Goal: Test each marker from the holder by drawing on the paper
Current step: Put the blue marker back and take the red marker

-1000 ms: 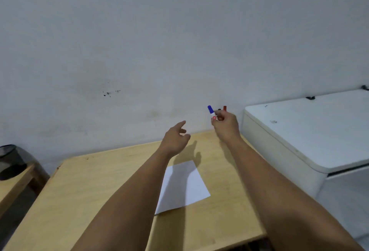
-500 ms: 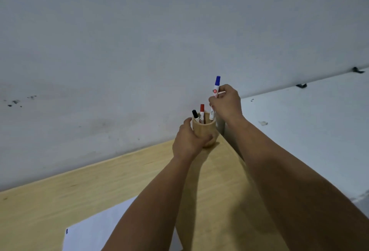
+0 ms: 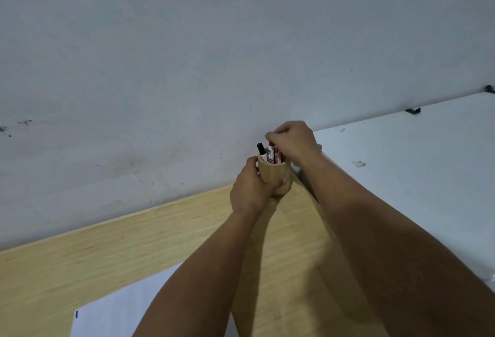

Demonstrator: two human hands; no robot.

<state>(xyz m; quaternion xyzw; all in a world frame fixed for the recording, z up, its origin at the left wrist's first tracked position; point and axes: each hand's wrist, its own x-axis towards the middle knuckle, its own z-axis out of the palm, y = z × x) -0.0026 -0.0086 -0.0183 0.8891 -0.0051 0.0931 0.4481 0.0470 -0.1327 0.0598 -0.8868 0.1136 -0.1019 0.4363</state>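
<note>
A round wooden holder [image 3: 277, 179] stands at the table's far edge by the wall. My left hand [image 3: 250, 192] is wrapped around its left side. A black-capped marker [image 3: 260, 149] and a red-capped marker [image 3: 271, 152] stick up out of it. My right hand [image 3: 293, 141] sits just above the holder's rim, fingers closed on the blue marker [image 3: 276, 132]; only a sliver of its blue cap shows above my fingers, and its white body reaches into the holder. The white paper [image 3: 126, 307] lies near me at lower left, with a small blue mark at its left edge.
The light wooden table [image 3: 120, 245] runs along a grey wall [image 3: 214, 68]. A white cabinet top [image 3: 417, 175] adjoins the table on the right, slightly higher, right next to the holder.
My right hand has come down with the blue marker, which now sits low inside the holder instead of raised above it. My left hand stays on the holder.
</note>
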